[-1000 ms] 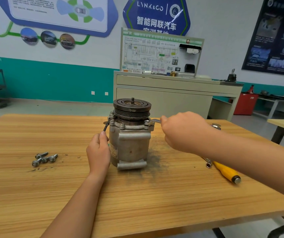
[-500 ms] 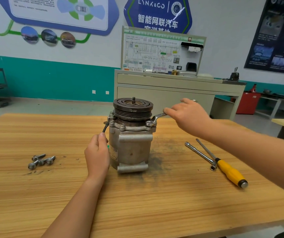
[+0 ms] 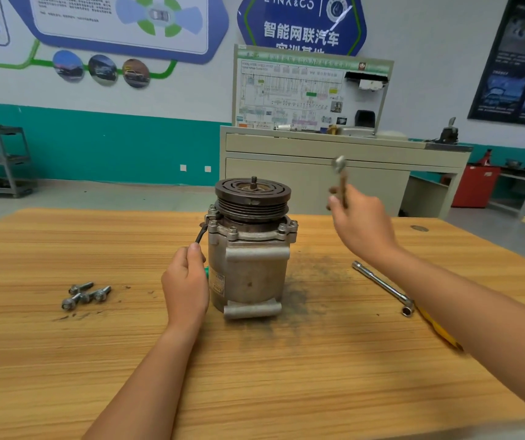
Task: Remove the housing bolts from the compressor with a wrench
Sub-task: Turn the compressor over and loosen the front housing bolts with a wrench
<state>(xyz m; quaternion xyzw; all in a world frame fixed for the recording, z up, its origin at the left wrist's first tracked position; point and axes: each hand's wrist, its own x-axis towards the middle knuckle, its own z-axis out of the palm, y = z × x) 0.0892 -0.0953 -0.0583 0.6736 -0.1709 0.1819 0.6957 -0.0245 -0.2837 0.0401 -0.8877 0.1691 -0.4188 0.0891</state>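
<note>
Right now our right hand is curled tight around the shaft of the wrench, which stands nearly upright above the fist, blurred, its ring end topmost and touching nothing. Down and to the left of that grip the compressor stands upright on the wooden table, its pulley on top. Several housing bolts sit in the flange just under the pulley. Our left hand clasps the compressor's left side, thumb up and close to a black lead; its fingers are hidden against the housing. Well to the left of this hand a few loose bolts lie together on the table. Below the right grip, beside our forearm, lie a socket bar and a yellow-handled screwdriver, partly hidden by the arm
</note>
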